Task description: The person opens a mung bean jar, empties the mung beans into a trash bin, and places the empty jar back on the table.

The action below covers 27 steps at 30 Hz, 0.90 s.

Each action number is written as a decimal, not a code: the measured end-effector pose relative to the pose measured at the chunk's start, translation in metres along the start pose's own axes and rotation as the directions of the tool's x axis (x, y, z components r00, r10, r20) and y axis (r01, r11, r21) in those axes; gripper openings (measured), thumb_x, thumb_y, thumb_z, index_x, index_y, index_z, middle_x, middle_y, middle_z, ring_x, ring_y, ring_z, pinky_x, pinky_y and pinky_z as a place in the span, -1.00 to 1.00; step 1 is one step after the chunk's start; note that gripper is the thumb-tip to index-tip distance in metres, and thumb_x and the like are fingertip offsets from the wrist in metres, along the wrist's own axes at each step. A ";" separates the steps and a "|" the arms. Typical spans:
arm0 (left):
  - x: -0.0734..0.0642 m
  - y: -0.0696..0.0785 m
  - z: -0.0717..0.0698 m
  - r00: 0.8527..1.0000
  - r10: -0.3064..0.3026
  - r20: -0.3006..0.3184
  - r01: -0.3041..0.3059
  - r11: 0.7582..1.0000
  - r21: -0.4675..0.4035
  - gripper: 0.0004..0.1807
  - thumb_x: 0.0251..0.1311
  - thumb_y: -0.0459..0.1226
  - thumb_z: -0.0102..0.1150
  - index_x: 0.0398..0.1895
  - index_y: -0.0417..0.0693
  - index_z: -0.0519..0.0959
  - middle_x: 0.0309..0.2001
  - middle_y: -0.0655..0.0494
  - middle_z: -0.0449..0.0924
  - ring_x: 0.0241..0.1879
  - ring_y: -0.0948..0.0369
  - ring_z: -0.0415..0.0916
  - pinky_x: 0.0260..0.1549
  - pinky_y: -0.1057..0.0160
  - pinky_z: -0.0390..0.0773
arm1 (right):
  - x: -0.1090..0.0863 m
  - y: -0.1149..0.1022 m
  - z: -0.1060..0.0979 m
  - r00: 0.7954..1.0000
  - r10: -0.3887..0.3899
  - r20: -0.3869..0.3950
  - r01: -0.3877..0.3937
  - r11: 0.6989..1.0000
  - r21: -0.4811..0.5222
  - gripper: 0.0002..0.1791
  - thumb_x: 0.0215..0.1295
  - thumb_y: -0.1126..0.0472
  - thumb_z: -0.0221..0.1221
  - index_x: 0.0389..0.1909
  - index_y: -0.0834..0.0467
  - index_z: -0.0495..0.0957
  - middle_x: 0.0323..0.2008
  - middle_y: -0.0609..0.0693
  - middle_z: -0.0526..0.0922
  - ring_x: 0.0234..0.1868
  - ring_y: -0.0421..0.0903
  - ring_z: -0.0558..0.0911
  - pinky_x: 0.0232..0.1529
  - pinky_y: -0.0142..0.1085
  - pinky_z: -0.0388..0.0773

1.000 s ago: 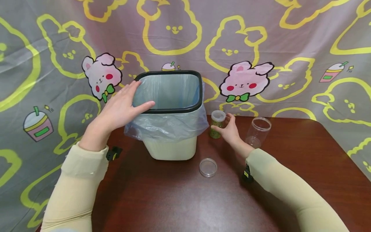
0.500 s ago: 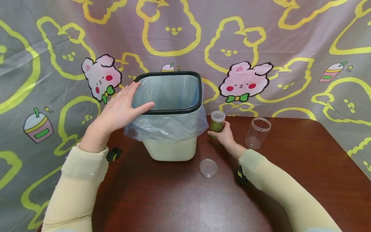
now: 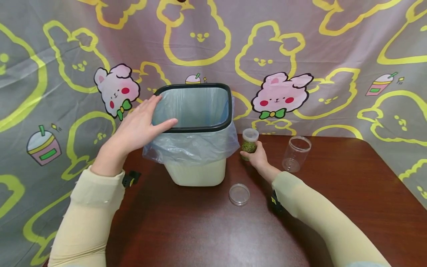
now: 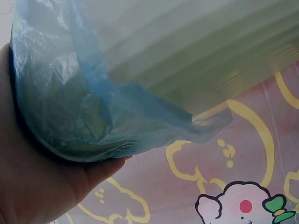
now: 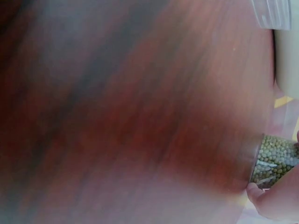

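Note:
A cream trash bin (image 3: 197,176) with a black rim stands upright on the table, lined with a blue plastic bag (image 3: 197,146). My left hand (image 3: 138,126) rests on the bin's left front corner, its fingers straight along the rim and the thumb reaching over the front edge. To the right of the bin, my right hand (image 3: 259,157) grips a small clear jar of green beans (image 3: 249,145) low on its side. The jar is upright with a translucent lid (image 3: 250,134). In the right wrist view, mung beans (image 5: 275,154) show through its wall beside the thumb.
A taller clear jar (image 3: 296,155) without a lid stands right of my right hand. A round clear lid (image 3: 239,194) lies in front of the bin on the brown table (image 3: 207,230). Behind hangs a cartoon-patterned curtain (image 3: 213,33).
My right hand has shifted left and closed around the lower part of the bean jar. The left hand and the bin stay where they were.

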State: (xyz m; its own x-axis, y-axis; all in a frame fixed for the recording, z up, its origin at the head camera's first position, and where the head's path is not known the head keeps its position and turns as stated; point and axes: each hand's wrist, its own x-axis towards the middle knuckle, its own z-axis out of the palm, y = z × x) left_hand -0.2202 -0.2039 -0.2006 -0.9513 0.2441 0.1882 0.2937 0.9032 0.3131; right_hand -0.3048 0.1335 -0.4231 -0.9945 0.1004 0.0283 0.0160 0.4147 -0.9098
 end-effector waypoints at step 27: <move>0.001 0.001 0.000 1.000 0.003 0.003 -0.003 1.000 -0.001 0.07 0.18 0.36 -0.07 0.57 -0.01 -0.16 0.53 -0.14 -0.19 0.48 -0.13 -0.24 0.31 -0.32 -0.19 | -0.018 -0.035 -0.039 0.995 -0.103 0.015 0.102 0.993 0.054 -0.26 0.31 0.14 0.25 0.34 0.35 0.13 0.23 0.32 0.32 0.24 0.18 0.34 0.24 0.02 0.29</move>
State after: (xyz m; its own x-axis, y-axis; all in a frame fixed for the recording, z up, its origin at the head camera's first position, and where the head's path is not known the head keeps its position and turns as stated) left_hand -0.2205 -0.2031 -0.1997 -0.9508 0.2474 0.1865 0.2962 0.9023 0.3131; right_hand -0.2836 0.1528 -0.3757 -0.9923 0.0439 0.1160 -0.0914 0.3734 -0.9232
